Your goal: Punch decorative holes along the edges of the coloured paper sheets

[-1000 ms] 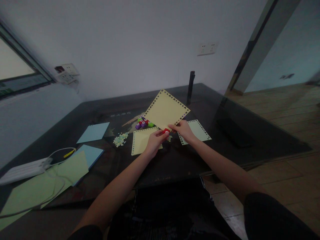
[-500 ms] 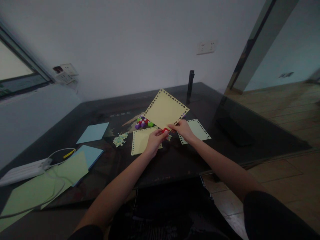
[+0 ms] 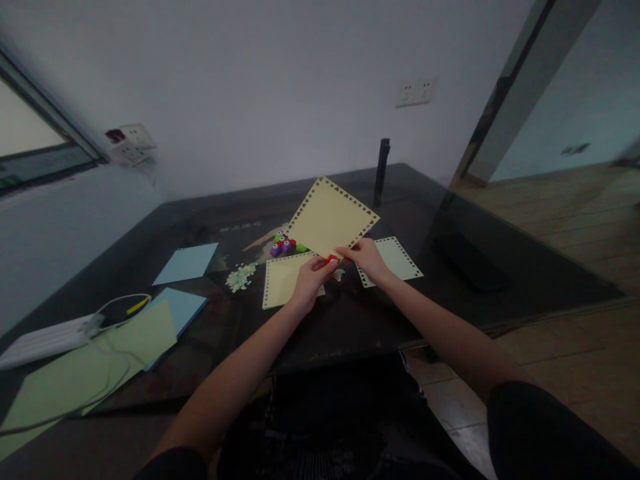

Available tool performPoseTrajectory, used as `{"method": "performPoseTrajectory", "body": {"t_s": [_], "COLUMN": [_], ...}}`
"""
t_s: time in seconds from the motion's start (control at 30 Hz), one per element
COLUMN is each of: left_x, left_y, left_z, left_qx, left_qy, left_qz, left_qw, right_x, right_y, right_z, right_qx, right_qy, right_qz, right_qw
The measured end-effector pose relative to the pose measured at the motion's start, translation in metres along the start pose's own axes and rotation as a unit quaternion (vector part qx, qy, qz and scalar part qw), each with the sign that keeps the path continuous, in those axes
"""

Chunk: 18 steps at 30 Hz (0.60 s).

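Head view barely changes: mid-frame, the left hand [image 3: 309, 283] grips a red punch [image 3: 331, 259], the right hand [image 3: 369, 257] pinches yellow paper [image 3: 331, 217], so work seemingly stays at one corner.

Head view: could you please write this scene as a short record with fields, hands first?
Left hand: holds small red tool
Right hand: pinches raised yellow sheet
Lying below left hand: second yellow sheet, partly covered from view
Lying near right hand: pale green sheet
Left of second yellow sheet: paper bits
Lighting: dim
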<state>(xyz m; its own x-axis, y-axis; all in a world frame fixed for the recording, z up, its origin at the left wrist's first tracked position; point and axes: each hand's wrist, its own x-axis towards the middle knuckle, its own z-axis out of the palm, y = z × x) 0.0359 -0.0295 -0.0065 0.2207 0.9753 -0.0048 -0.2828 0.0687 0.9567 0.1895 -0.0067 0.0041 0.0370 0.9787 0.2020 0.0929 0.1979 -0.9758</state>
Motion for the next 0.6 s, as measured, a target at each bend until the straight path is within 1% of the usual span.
{"method": "performPoseTrajectory", "body": {"t_s": [0.1, 0.3, 0.47, 0.6], "left_x": [-0.0006, -0.0013, -0.0005, -0.0004], "left_y": [0.0009, 0.0022, 0.001, 0.0006], "left_z": [0.0005, 0.0009, 0.0003, 0.0002], "left_qx": [-0.004, -0.007, -0.011, -0.001], "left_qy": [-0.006, 0.003, -0.011, -0.01], "left_qz": [-0.001, -0.009, 0.0, 0.0], "left_qw": [1.0, 1.0, 1.0, 1.0], "right_x": [-0.0002, 0.0009, 0.002, 0.0033], "right_y": [-0.0003, 0.0022, 0.0051, 0.008], "right_z": [0.0002, -0.0006, -0.0001, 0.0002], "right_qx": [0.001, -0.009, 0.002, 0.0], "right_qy": [0.001, -0.003, -0.006, -0.008], "right_qz": [0.0, -0.009, -0.005, -0.001], "right_qw": [1.0, 1.0, 1.0, 1.0]}}
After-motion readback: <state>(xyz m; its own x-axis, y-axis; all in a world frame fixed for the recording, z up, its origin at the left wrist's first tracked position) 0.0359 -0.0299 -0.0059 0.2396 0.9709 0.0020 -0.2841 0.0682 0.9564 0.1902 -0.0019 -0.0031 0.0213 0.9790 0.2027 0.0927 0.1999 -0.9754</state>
